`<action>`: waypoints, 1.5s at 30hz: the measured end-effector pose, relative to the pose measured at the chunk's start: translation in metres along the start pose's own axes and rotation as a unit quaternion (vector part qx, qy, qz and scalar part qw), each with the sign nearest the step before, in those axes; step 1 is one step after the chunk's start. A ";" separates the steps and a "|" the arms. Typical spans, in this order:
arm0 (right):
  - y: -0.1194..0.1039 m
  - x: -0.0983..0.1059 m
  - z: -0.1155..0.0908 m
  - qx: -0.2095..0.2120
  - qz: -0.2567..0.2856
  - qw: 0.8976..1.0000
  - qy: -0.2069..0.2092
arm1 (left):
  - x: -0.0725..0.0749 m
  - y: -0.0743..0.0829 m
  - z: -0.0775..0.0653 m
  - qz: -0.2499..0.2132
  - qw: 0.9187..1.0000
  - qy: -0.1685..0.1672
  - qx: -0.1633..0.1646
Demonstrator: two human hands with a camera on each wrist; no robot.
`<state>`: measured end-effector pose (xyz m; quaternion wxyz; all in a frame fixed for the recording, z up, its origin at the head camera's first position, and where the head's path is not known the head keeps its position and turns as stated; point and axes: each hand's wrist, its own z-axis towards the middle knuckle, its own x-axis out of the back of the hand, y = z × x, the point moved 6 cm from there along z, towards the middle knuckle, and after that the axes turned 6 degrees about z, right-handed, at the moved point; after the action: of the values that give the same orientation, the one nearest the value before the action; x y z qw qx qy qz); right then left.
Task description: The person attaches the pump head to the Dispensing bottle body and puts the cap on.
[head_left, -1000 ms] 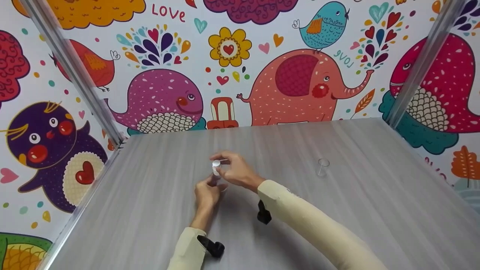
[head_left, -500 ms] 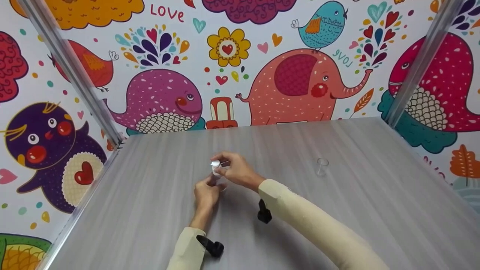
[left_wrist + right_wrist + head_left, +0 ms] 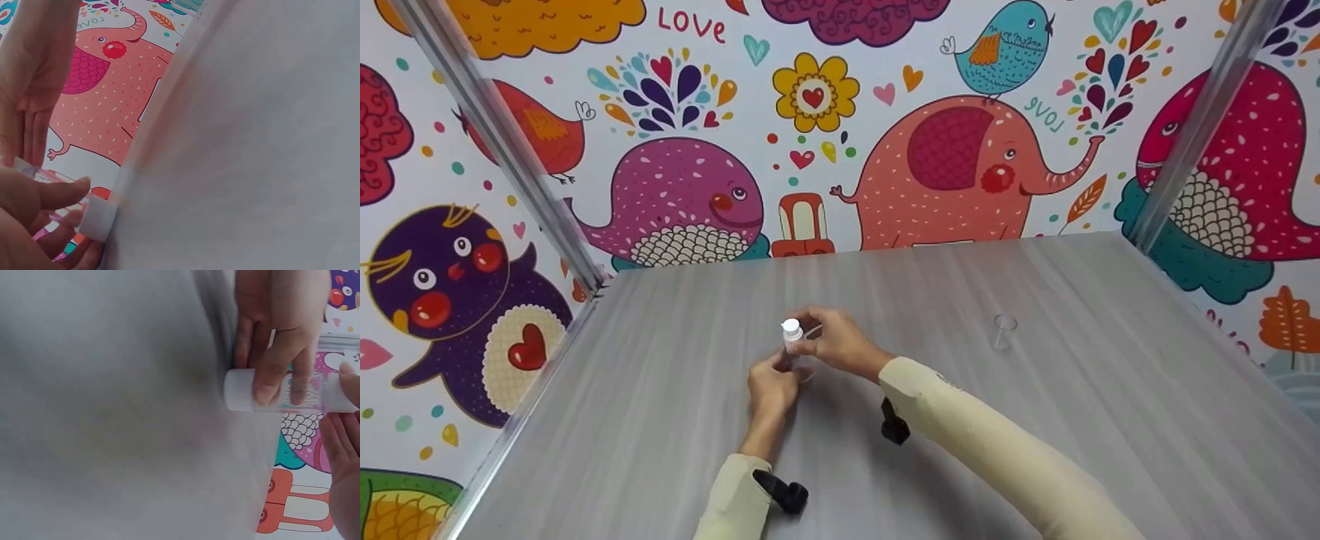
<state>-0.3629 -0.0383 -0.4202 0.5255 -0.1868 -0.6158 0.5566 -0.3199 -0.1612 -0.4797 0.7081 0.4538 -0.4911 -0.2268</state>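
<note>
1. The fingers of the left hand [image 3: 774, 386] are clamping round the lower part of a bottle [image 3: 316, 391], thumb on one side and fingertips on the other, near its white base [image 3: 239, 390].
2. The right hand [image 3: 840, 341] is pinching the bottle's white upper part between thumb and fingers, just above the left hand. A thin, pale strip is showing between its fingers, too small to identify.
3. The bottle is standing roughly upright, left of the middle of the worktop [image 3: 660, 420], in its far half. Its slim cylindrical body is looking clear and glossy, with the wall print showing through; the base is smooth and white, and the white top [image 3: 792, 327] is carrying a small point toward the left edge.
4. Cream fabric sleeves [image 3: 990, 442] are covering both forearms, each with a black device [image 3: 781, 492] hanging at the wrist. The hands are hiding the bottle's lower part in the head view, and the right forearm is crossing over the worktop's near right part.
5. A clear cylindrical cup [image 3: 996, 334] is standing upright well apart from the hands, toward the right edge.
6. Grey, wood-streaked surface is stretching between the hands and cup, and onward to the far edge. Printed walls [image 3: 945, 202] are rising along the far, left and right edges, with metal posts [image 3: 521, 154] standing at both far corners.
</note>
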 end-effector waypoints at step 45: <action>-0.015 -0.005 0.001 0.054 -0.115 0.992 -0.005 | 0.001 -0.001 0.001 0.008 1.000 0.006 0.013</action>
<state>-0.3566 -0.0479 -0.4087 0.5918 -0.0836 -0.6051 0.5259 -0.3198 -0.1629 -0.4799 0.7065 0.4608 -0.4936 -0.2120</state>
